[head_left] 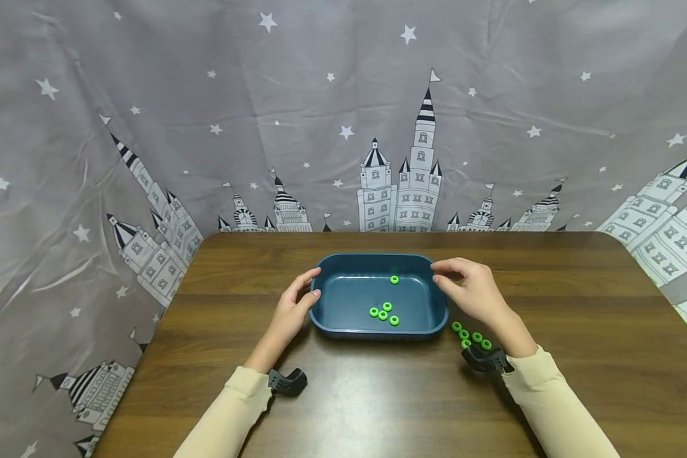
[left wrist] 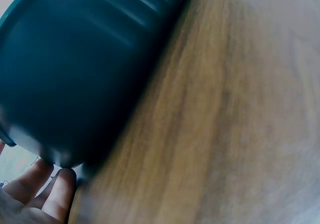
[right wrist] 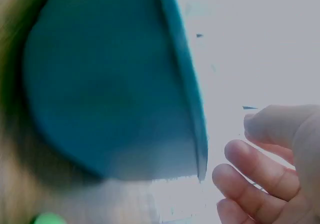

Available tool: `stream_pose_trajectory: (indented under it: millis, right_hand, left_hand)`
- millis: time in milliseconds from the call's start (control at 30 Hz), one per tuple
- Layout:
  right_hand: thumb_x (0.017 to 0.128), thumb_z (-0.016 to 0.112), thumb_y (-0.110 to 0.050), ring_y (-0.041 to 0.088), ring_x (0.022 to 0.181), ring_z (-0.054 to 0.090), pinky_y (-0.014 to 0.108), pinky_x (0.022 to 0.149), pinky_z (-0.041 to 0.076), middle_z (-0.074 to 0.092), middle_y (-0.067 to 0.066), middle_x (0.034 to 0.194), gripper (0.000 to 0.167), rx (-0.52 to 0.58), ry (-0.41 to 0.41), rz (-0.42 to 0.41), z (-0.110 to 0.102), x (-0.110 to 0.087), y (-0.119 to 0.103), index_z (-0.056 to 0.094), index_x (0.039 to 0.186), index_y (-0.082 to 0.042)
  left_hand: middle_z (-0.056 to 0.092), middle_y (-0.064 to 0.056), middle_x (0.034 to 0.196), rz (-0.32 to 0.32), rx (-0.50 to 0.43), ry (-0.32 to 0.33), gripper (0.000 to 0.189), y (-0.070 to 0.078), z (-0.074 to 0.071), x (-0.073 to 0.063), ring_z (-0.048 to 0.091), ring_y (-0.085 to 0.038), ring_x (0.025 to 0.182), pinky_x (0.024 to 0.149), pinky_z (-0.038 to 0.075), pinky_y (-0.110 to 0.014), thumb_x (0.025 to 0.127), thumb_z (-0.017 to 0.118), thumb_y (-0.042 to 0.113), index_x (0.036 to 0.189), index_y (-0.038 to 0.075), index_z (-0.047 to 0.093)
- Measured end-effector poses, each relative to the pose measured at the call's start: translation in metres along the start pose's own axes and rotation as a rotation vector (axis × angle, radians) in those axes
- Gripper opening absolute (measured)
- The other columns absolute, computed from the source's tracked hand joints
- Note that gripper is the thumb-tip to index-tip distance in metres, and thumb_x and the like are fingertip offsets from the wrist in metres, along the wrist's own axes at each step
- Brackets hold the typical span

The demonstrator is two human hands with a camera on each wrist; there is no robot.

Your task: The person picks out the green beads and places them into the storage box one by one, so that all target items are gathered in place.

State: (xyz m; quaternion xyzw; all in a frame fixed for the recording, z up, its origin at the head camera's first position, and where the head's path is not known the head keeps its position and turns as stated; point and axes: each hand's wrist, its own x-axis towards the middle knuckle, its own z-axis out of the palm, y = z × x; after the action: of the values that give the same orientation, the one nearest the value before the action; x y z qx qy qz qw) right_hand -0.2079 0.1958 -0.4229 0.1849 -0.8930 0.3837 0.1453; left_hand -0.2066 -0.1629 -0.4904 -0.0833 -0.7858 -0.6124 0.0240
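A dark blue rectangular tray [head_left: 343, 333] stands on the wooden table. At its left end my left hand [head_left: 291, 312] holds the rim, thumb and index tips over the edge. In the left wrist view, other fingers [left wrist: 61, 196] touch the outer end wall. My right hand [head_left: 474, 289] is over the tray's right end, thumb and fingers apart with nothing between them. Several small green rings lie inside the tray, among them one ring [head_left: 394, 280] near the back wall. More green rings, such as one ring [head_left: 456, 326], lie on the table below the right hand.
The brown wooden table [head_left: 366, 394] stretches out on both sides of the tray. Behind it hangs a grey curtain [head_left: 298, 108] printed with castles and stars. Each wrist wears a black camera mount, the right mount [head_left: 485, 359] overlapping the loose rings.
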Motion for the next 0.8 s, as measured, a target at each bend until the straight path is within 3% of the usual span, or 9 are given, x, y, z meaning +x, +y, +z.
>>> stream_pose_trajectory:
  millis: [233,500,633,800]
  right_hand:
    - [0.087,0.074,-0.003,0.009,0.08,0.068,0.03,0.07,0.059,0.078,0.009,0.097,0.016,-0.071,-0.001,-0.006,-0.009,-0.016,0.015,0.079,0.103,-0.005]
    - [0.085,0.076,-0.004,0.006,0.081,0.067,0.036,0.07,0.058,0.079,0.006,0.095,0.017,-0.137,0.001,-0.013,-0.017,-0.041,0.029,0.079,0.102,-0.005]
    - [0.084,0.078,-0.004,0.006,0.083,0.068,0.029,0.069,0.057,0.079,0.006,0.095,0.016,-0.157,-0.002,-0.037,-0.021,-0.054,0.036,0.079,0.099,-0.006]
    - [0.08,0.081,-0.002,-0.004,0.078,0.061,0.021,0.064,0.052,0.078,0.003,0.09,0.018,-0.176,0.019,-0.065,-0.026,-0.072,0.044,0.079,0.097,-0.008]
  left_hand:
    - [0.052,-0.015,0.152,-0.001,0.005,-0.002,0.046,-0.001,-0.001,0.0,0.05,-0.035,0.137,0.109,0.043,-0.041,0.101,0.056,0.008,0.147,0.01,0.053]
    - [0.054,-0.019,0.149,0.023,-0.008,0.008,0.046,-0.002,0.001,0.0,0.051,-0.035,0.133,0.102,0.045,-0.023,0.1,0.057,0.006,0.145,0.006,0.054]
    - [0.054,-0.02,0.149,0.042,-0.006,0.012,0.045,-0.003,0.002,0.001,0.052,-0.036,0.132,0.1,0.044,-0.02,0.1,0.057,0.006,0.145,0.005,0.054]
    - [0.053,-0.019,0.15,0.044,-0.015,0.011,0.045,-0.003,0.001,0.0,0.052,-0.035,0.132,0.099,0.043,-0.018,0.1,0.056,0.006,0.145,0.005,0.054]
